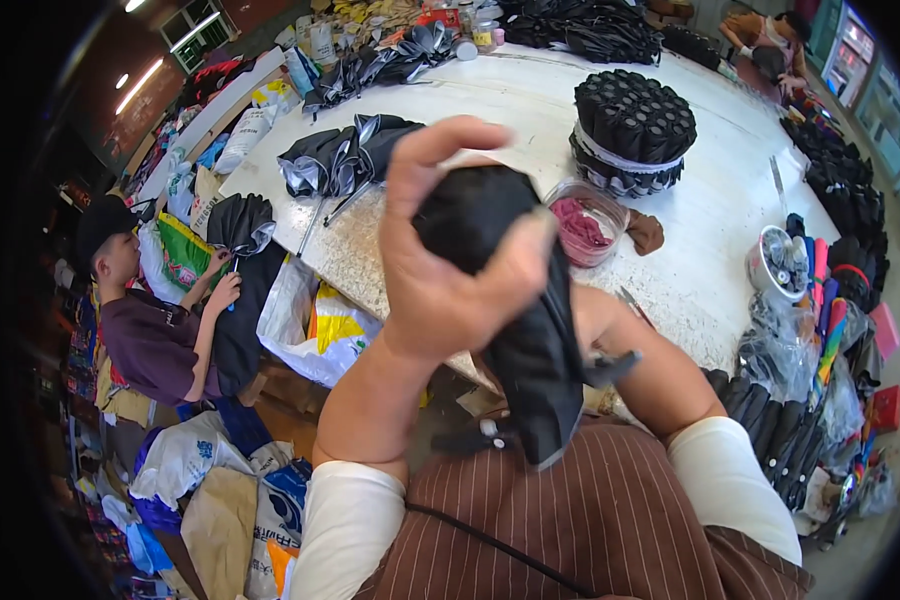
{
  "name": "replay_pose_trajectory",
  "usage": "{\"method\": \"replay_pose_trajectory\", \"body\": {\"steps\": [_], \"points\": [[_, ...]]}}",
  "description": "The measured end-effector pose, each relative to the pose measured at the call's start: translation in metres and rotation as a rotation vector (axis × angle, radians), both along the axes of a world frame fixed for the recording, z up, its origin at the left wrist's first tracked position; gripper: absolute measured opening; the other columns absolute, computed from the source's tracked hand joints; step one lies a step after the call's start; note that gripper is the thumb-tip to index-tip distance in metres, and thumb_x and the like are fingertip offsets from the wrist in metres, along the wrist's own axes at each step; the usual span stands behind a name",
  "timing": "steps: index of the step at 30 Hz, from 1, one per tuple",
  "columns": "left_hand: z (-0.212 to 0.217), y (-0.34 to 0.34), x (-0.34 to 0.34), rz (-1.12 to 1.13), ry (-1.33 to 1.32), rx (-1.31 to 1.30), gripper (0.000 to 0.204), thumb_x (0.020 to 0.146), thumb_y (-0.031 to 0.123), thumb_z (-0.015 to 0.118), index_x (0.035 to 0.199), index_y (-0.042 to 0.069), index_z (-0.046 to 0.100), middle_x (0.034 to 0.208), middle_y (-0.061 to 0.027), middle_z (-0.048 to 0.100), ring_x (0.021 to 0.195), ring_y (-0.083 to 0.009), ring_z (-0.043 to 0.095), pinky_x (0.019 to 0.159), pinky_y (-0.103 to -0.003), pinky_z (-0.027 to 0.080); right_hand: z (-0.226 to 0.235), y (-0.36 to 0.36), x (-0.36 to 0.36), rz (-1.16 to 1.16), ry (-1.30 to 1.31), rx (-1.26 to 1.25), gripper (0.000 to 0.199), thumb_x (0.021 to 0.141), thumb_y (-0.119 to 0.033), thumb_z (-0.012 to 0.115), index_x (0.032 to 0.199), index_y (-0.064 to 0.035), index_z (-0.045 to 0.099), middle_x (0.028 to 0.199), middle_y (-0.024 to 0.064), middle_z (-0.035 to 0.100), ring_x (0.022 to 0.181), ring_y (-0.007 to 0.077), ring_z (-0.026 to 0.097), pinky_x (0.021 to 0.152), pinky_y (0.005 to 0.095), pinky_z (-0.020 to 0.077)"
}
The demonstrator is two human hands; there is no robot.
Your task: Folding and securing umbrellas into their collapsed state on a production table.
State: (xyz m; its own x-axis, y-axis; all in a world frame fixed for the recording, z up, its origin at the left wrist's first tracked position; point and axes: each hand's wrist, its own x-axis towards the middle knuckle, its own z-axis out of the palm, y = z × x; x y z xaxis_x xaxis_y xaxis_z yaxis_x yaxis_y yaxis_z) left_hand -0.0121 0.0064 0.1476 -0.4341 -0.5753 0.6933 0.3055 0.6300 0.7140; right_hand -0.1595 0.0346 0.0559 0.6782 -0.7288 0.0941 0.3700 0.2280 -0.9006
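A black folded umbrella [530, 340] stands upright before my chest, its strap with a pale snap hanging loose near the lower end. Round its upper part curls my left hand [440, 270], the thumb lying across the front and slightly blurred, the fingers arched over the top left. My right hand [592, 318] is behind the umbrella and mostly hidden; its wrist shows at the right, and a bit of skin shows left of the fabric. It appears to support the umbrella from the back.
On the white table [710, 250] stand a tied bundle of black umbrellas [632, 130] and a clear tub [590, 225] with pink contents. Loose black umbrellas [340, 160] lie left. A white bucket [778, 262] stands right. A person [155, 310] at left handles another umbrella.
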Motion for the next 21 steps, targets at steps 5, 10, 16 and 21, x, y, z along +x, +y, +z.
{"method": "replay_pose_trajectory", "body": {"steps": [5,10,16,21], "points": [[-0.023,0.008,-0.017,-0.213,0.422,0.414,0.059,0.069,-0.010,0.054,0.122,0.006,0.036,0.076,-0.0101,0.058,0.058,-0.0163,0.056,0.059,-0.027,0.050,0.012,0.012,0.004,-0.126,0.251,-0.252,0.055,0.053,-0.010,0.083,0.101,0.0021,0.057,0.091,0.0094,0.065,0.078,0.0181,0.061,0.076,0.0271,0.0487],[-0.035,-0.003,-0.015,-0.397,0.205,0.153,0.058,0.076,-0.010,0.048,0.127,0.014,0.034,0.079,-0.0133,0.054,0.059,-0.0189,0.054,0.063,-0.036,0.054,-0.026,0.008,0.002,0.338,-0.318,0.045,0.048,0.055,-0.008,0.082,0.096,0.0015,0.058,0.087,0.0082,0.065,0.076,0.0172,0.061,0.074,0.0267,0.0487],[-0.047,-0.004,-0.022,-0.387,0.430,0.425,0.055,0.074,-0.012,0.053,0.123,0.009,0.037,0.082,-0.0108,0.058,0.057,-0.0164,0.057,0.056,-0.027,0.052,0.004,0.037,0.000,-0.269,0.305,-0.232,0.039,0.059,-0.008,0.080,0.090,0.0010,0.059,0.081,0.0069,0.065,0.071,0.0165,0.060,0.069,0.0273,0.0489],[-0.054,-0.010,-0.019,-0.008,0.251,0.134,0.057,0.080,-0.005,0.052,0.129,0.015,0.034,0.079,-0.0122,0.054,0.056,-0.0188,0.052,0.058,-0.036,0.053,0.010,0.035,0.006,-0.712,0.573,-0.373,0.033,0.061,-0.007,0.079,0.087,-0.0011,0.060,0.077,0.0070,0.065,0.067,0.0165,0.059,0.066,0.0281,0.0483]]}}
